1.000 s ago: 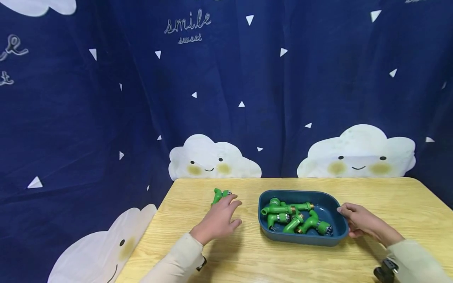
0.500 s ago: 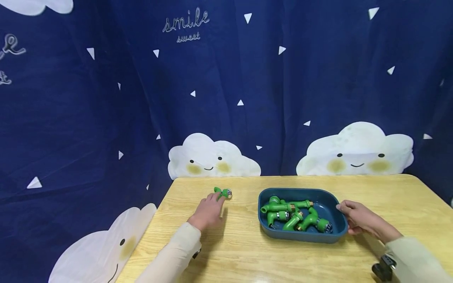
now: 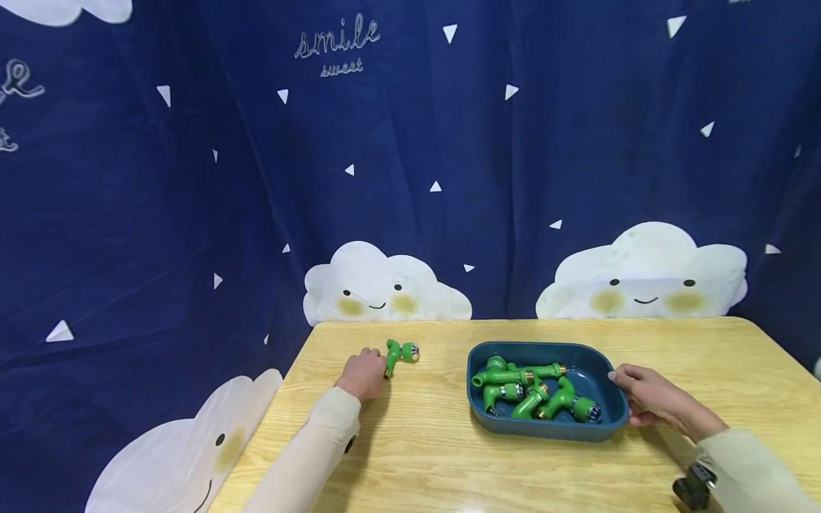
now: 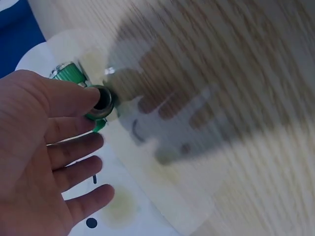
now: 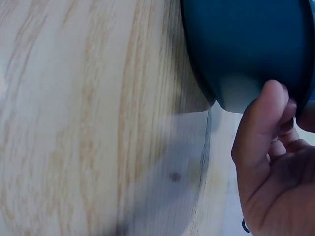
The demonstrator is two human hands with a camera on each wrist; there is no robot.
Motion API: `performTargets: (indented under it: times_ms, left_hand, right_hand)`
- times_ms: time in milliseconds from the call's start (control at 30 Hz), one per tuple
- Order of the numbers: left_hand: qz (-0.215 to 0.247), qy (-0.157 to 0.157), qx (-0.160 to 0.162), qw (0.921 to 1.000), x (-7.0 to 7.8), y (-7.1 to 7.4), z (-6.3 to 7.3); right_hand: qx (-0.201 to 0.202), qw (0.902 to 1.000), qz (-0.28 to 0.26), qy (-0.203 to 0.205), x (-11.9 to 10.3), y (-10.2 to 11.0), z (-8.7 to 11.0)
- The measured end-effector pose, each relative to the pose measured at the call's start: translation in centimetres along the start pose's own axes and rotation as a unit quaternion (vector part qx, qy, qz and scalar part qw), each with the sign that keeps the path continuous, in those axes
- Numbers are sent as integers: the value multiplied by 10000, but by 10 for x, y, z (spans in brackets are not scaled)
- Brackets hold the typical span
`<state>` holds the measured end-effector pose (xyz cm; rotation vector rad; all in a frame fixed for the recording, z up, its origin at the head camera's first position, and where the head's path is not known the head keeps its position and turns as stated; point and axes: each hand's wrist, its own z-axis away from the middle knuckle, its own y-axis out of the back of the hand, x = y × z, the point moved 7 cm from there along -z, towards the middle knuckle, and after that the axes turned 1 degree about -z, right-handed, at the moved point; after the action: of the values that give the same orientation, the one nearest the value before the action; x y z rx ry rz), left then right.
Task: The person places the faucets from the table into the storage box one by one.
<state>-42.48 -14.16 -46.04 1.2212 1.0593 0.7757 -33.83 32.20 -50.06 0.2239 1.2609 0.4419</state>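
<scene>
My left hand [image 3: 363, 374] is at the near end of a lone green plastic tap [image 3: 393, 356] on the table's left part. In the left wrist view, thumb and index finger pinch the tap [image 4: 70, 73] beside its open pipe end; the other fingers are spread. My right hand [image 3: 661, 401] grips the right end of a dark blue plastic basin [image 3: 551, 429], thumb and fingers at its rim. Several green taps [image 3: 529, 406] with brass threaded ends lie jumbled inside it. The right wrist view shows the basin's outer wall [image 5: 246, 44] close to the thumb.
The light wooden table [image 3: 442, 463] carries the basin and the lone tap. Behind it hangs a dark blue curtain [image 3: 398, 142] with white clouds and triangles, reaching down along the left table edge too.
My left hand has moved left, from over the lone tap to its near-left end, uncovering the tap. The right hand stays on the basin, which has not visibly moved.
</scene>
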Motion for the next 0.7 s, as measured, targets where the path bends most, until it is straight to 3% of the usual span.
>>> performTargets:
  times_ms: [233, 467, 700]
  left_hand:
    - [253, 241, -93, 9993, 4, -4, 2]
    - [596, 560, 24, 9966, 15, -4, 6]
    - [720, 302, 159, 9968, 36, 1, 7]
  right_hand:
    - [-4, 10000, 49, -56, 0, 1, 0]
    - [-32, 9999, 58, -80, -2, 1, 1]
    - [-6, 9999, 12, -117, 0, 1, 1]
